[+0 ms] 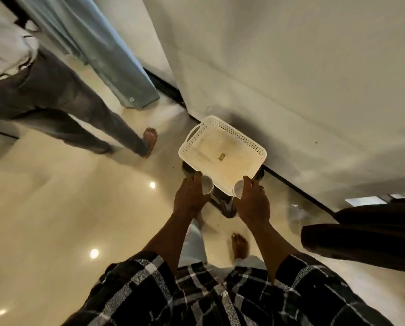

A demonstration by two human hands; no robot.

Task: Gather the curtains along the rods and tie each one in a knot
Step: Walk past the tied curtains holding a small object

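A light blue curtain [98,50] hangs to the floor at the upper left, beside the white wall. Both my hands carry a white perforated plastic basket [222,151] in front of me, above the floor. My left hand [190,196] grips its near left corner together with a small white cup [207,184]. My right hand [252,201] grips the near right corner with another white cup [238,188]. The basket looks empty apart from a small label on its bottom. No curtain rod is in view.
Another person in grey jeans [62,107], barefoot, walks across the glossy cream floor at the left, close to the curtain. A white wall [290,78] with a black skirting runs along the right. A dark piece of furniture [366,241] stands at the right edge.
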